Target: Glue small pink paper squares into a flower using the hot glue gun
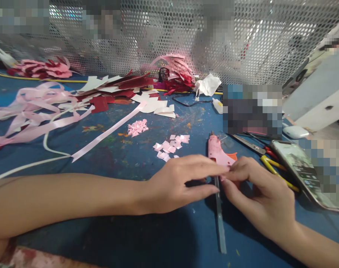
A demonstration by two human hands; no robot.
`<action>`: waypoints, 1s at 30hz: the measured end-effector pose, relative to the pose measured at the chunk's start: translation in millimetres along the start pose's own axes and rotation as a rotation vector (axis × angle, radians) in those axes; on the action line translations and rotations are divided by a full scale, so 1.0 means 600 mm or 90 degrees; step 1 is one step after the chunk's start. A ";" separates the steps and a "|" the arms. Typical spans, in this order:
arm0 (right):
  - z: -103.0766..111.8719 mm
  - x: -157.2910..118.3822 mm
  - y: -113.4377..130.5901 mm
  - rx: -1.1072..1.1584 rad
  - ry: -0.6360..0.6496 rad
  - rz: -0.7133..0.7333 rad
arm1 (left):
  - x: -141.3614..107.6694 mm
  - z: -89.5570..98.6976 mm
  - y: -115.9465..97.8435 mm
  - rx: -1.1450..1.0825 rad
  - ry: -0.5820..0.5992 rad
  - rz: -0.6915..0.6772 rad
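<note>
A pink glue gun [217, 152] with an orange trigger lies on the blue table, a clear glue stick [220, 219] running out of it toward me. Over its rear part my left hand [183, 182] reaches from the left, thumb and fingers apart, its fingertips close to the other hand's. My right hand [260, 197] is pinched around something small and pinkish, mostly hidden by the fingers. Small pink ribbon squares [169, 146] lie beyond my left hand, and a heap of folded pink pieces [137, 127] sits farther left. A pink ribbon strip [108, 134] stretches diagonally beside them.
Loose pink ribbon [38, 100] and a white cable [27, 169] are at the left. Red and white scraps [116, 87] lie before a perforated metal screen [147, 33]. At the right are scissors [249, 144], yellow-handled pliers [278, 173] and a phone [300, 163].
</note>
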State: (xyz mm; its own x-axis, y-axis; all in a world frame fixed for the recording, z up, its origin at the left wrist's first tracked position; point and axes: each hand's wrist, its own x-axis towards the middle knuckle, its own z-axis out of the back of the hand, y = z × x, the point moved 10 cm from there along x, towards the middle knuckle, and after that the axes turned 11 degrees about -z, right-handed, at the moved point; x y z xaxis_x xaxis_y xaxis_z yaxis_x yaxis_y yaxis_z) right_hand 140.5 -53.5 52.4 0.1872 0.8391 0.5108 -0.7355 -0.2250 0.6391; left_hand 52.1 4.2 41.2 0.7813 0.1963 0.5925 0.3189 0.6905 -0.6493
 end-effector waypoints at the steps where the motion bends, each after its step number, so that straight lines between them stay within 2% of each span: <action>1: -0.002 -0.001 0.000 -0.001 0.004 0.002 | 0.001 -0.002 -0.001 0.005 0.014 -0.003; 8: -0.009 -0.003 0.005 -0.024 0.026 0.029 | 0.001 0.006 -0.003 0.048 0.013 -0.005; 16: -0.013 -0.005 0.010 -0.032 0.056 0.078 | 0.008 0.006 0.004 0.005 0.020 -0.004; 19: -0.012 -0.008 0.017 -0.043 0.057 0.099 | 0.008 0.010 0.013 -0.037 0.009 0.033; 25: -0.011 -0.007 0.012 -0.056 0.059 0.087 | -0.006 0.024 0.050 -0.110 -0.086 0.173; 27: -0.009 -0.003 0.004 -0.057 0.056 0.067 | -0.002 0.029 0.046 -0.057 -0.085 0.152; 30: -0.004 0.002 -0.007 -0.059 0.038 0.045 | 0.010 0.045 0.016 0.094 -0.048 0.014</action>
State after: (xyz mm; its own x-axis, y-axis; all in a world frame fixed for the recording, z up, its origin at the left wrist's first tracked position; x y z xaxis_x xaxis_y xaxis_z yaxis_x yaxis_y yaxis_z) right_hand 142.1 -50.3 48.8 0.0953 0.8513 0.5159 -0.8030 -0.2405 0.5453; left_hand 45.3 30.8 51.2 0.7432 0.2596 0.6166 0.2157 0.7795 -0.5881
